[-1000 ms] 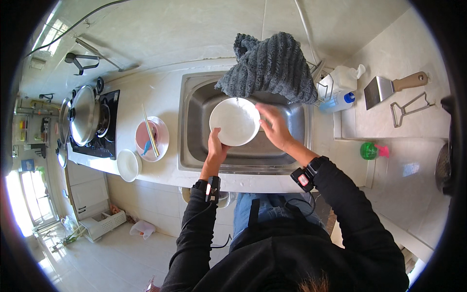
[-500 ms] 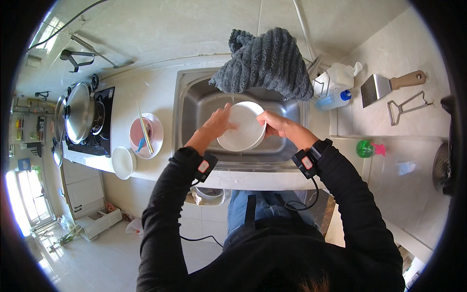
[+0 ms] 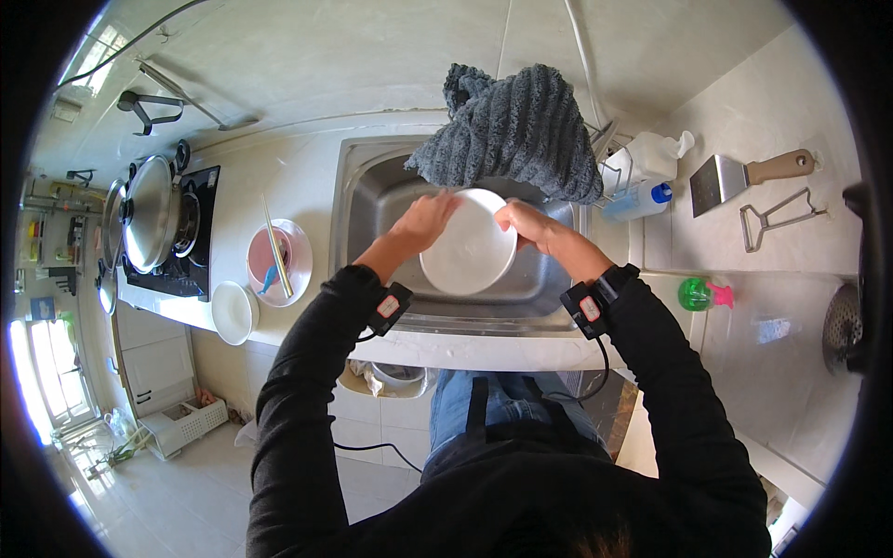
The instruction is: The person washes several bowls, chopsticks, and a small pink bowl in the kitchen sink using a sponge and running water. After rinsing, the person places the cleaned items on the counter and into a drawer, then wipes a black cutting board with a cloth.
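While the right hand [image 3: 532, 226] is pinching a likely slick, breakable bowl [image 3: 470, 251] by the rim (smart), the left hand [image 3: 424, 219] is looking blurry, grip unclear.

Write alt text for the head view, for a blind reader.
The right hand holds a white bowl over a steel sink, the left hand at the bowl's rim. A grey cloth hangs at the far side; a pink bowl, chopsticks and a stove are to the left.

A scraper [image 3: 733, 180] hangs on the pale wall [image 3: 767, 102].
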`<state>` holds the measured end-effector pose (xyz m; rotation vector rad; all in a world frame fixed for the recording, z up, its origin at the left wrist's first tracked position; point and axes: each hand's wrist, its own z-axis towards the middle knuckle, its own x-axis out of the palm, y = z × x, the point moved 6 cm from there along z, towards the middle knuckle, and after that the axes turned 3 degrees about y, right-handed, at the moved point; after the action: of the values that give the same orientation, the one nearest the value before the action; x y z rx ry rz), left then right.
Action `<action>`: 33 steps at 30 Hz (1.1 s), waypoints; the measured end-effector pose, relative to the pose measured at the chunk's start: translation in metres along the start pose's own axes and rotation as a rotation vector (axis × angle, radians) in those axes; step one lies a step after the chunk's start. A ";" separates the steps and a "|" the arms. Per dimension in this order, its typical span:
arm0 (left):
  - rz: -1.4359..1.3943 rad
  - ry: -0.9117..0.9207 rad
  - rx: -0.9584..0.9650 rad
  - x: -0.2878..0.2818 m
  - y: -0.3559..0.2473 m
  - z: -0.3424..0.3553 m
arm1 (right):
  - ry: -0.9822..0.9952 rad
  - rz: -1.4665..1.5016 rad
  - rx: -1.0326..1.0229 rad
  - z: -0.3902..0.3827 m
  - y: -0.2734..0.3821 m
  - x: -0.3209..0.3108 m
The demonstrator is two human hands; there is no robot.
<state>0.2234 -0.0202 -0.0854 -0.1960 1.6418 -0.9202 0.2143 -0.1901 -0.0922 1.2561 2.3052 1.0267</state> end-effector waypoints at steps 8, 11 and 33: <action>-1.189 -0.269 -0.809 0.085 0.021 -0.059 | -0.464 -0.823 -0.382 0.009 0.049 -0.002; -1.586 -0.454 -0.878 0.107 -0.001 -0.057 | -0.531 -0.737 -0.273 0.007 0.044 0.006; 0.178 0.167 0.114 -0.008 -0.008 0.021 | -0.141 -0.451 0.032 0.036 0.036 -0.003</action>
<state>0.2420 -0.0305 -0.0740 0.1073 1.7228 -0.9098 0.2578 -0.1641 -0.0909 0.7350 2.3455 0.7222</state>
